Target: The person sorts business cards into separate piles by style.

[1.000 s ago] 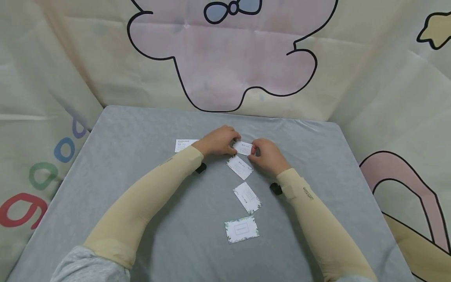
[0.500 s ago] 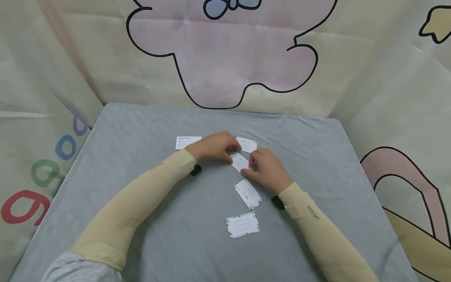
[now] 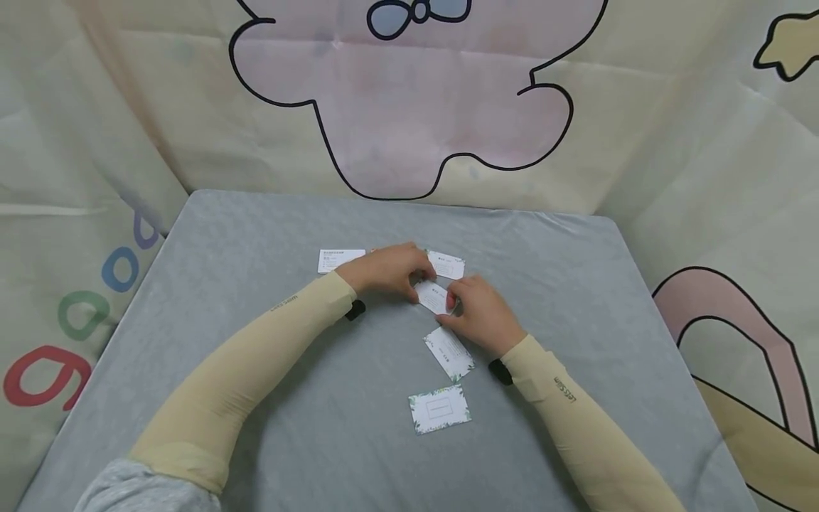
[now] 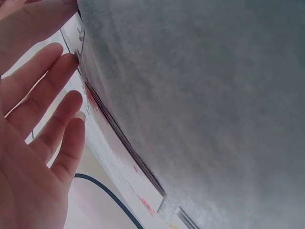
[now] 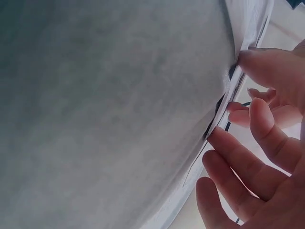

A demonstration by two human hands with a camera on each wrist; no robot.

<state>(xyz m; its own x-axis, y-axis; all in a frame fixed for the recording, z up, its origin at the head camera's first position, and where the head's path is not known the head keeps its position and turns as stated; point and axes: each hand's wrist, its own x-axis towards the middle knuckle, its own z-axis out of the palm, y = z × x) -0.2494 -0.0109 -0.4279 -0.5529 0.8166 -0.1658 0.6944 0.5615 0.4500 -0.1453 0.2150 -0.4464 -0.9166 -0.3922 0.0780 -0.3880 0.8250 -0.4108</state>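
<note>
Several small white business cards lie on a grey table. My left hand and right hand meet over one card at the table's middle, and each pinches an end of it. In the left wrist view the thumb and fingers touch the card's edge. In the right wrist view the thumb presses on the card's rim, with the other fingers loosely curled below it.
Another card lies just beyond the hands and one sits to the left, partly under my left hand. Two more, a plain one and a leaf-bordered one, lie nearer me. Printed cloth walls surround the table.
Both hands left the farthest card on the table and drew back toward me to the card below it, which they now pinch. The head view shifted slightly.
</note>
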